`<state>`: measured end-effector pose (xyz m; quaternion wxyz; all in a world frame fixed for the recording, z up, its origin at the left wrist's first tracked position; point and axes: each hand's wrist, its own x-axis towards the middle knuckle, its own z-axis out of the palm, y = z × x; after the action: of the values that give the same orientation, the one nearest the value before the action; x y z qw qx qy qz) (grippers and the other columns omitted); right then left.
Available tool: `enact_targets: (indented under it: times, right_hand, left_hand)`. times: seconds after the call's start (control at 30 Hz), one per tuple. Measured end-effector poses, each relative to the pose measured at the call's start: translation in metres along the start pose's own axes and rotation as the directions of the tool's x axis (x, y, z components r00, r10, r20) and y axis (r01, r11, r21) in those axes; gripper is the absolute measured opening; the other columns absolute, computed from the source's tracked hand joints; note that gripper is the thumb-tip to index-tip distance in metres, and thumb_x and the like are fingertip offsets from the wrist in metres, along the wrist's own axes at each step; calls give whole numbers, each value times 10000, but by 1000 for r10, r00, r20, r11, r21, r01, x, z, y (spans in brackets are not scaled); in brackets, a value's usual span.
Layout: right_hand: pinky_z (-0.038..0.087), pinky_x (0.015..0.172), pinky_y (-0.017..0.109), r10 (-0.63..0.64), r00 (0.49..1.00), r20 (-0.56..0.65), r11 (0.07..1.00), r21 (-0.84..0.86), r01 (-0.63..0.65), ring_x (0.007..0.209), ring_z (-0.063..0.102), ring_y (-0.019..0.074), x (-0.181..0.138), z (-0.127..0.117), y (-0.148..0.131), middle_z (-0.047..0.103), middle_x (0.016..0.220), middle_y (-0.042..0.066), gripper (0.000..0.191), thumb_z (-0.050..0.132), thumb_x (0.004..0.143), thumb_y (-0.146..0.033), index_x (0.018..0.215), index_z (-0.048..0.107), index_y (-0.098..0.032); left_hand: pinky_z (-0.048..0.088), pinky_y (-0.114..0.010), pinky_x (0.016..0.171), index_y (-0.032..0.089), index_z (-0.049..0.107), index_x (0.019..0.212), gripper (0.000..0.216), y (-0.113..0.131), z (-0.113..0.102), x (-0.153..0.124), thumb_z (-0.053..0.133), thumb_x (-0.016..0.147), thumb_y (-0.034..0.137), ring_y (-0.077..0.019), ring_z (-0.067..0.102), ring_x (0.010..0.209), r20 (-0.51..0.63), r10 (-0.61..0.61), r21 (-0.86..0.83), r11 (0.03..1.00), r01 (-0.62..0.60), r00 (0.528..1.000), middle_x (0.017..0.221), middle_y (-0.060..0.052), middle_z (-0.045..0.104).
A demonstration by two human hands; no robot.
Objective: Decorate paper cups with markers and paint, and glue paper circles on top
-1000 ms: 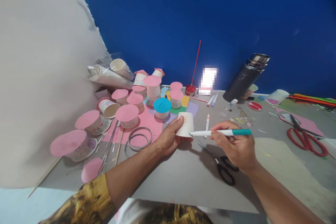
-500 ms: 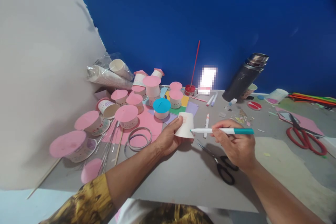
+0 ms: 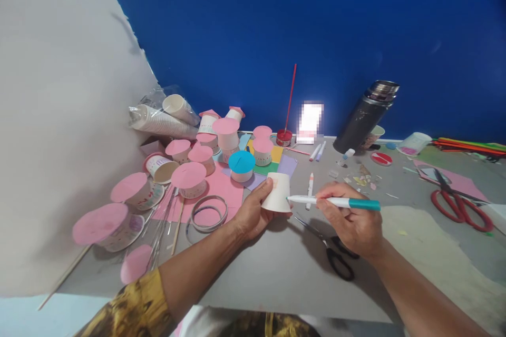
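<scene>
My left hand is wrapped round a white paper cup, held upside down above the table. Faint orange marks show on the cup's left side. In my right hand is a white marker with a teal end, gripped like a pen and lying nearly level. Its tip meets the cup's right side, where a small green mark shows. Below my hands lie black-handled scissors, partly hidden by the right hand. A second marker rests on the table between cup and right hand.
At left stand several cups with pink paper discs and one with a blue disc. Tape rings lie nearby. A dark flask leans at the back right. Red-handled scissors are at far right. Stacked cups lie back left.
The view has shifted slightly. Both hands keep their hold on cup and marker, and the marker tip stays against the cup's right side.
</scene>
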<state>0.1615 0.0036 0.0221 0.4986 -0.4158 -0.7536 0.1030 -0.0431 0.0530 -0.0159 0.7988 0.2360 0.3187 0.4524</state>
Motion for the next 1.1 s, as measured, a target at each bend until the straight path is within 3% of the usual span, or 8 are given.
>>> enact_targets:
  times: [0.17, 0.3, 0.4, 0.57, 0.7, 0.8, 0.93, 1.1]
  right_hand:
    - [498, 534, 199, 38, 998, -59, 999, 4, -38, 571, 634, 112, 2, -1, 0, 708, 742, -14, 88, 658, 933, -208, 856, 698, -221]
    - [478, 465, 201, 214, 956, -203, 973, 136, -189, 525, 631, 124, 5, -4, 3, 670, 642, -19, 100, 675, 938, -252, 852, 714, -218]
    - [507, 455, 219, 342, 920, -193, 918, 277, -283, 511, 634, 133, 6, -3, 4, 703, 672, 8, 111, 717, 921, -311, 913, 742, -203]
    - [501, 441, 234, 436, 898, -56, 831, 409, -378, 528, 634, 140, 6, 1, 7, 768, 760, 67, 216, 730, 930, -400, 984, 758, -193]
    - [518, 462, 224, 506, 858, -87, 784, 461, -416, 535, 644, 139, 5, 0, 16, 740, 697, 41, 227, 790, 879, -416, 894, 742, -195]
    - [521, 462, 206, 552, 823, -135, 765, 476, -435, 537, 658, 141, 5, 1, 20, 707, 652, 15, 227, 817, 850, -403, 843, 723, -197]
    - [542, 499, 214, 470, 880, -66, 817, 410, -406, 573, 677, 150, 2, 3, 15, 725, 691, 17, 195, 770, 889, -398, 875, 731, -207]
    - [509, 477, 242, 233, 970, -71, 965, 138, -222, 528, 653, 161, -6, 4, 6, 716, 661, 16, 229, 699, 945, -433, 881, 752, -219]
  left_hand:
    - [641, -411, 632, 117, 654, 1163, 327, 1, 1, -1, 567, 1005, 390, -257, 719, 740, -15, 9, 10, 1000, -9, 1000, 892, -121, 710]
    - [630, -399, 675, 88, 663, 1168, 414, 4, 3, -2, 538, 1016, 452, -264, 732, 762, -23, -27, -19, 999, 27, 999, 916, -152, 732]
    - [624, -389, 746, 62, 668, 1198, 464, 6, 4, -1, 524, 1024, 468, -265, 737, 834, -6, -44, -50, 998, 43, 999, 983, -190, 747]
    - [604, -394, 880, 67, 675, 1224, 377, 6, 3, 1, 546, 1011, 350, -275, 729, 1001, 22, -16, -120, 993, 18, 1000, 1105, -188, 749]
    - [570, -385, 973, 82, 696, 1161, 321, 4, -2, 2, 618, 852, 121, -246, 712, 1018, 58, 10, -150, 989, -1, 998, 1112, -153, 750]
    - [583, -404, 929, 99, 696, 1141, 347, 3, -3, 1, 648, 797, 88, -240, 708, 966, 72, 14, -126, 992, -5, 997, 1083, -130, 745]
    - [594, -414, 848, 121, 685, 1170, 333, 5, -2, -1, 717, 852, 216, -248, 709, 898, 83, 26, -41, 999, -22, 996, 1027, -127, 740]
    - [600, -376, 753, 121, 691, 1121, 359, 5, -3, 0, 780, 839, 323, -228, 704, 794, 134, 36, 29, 999, -40, 990, 924, -105, 727]
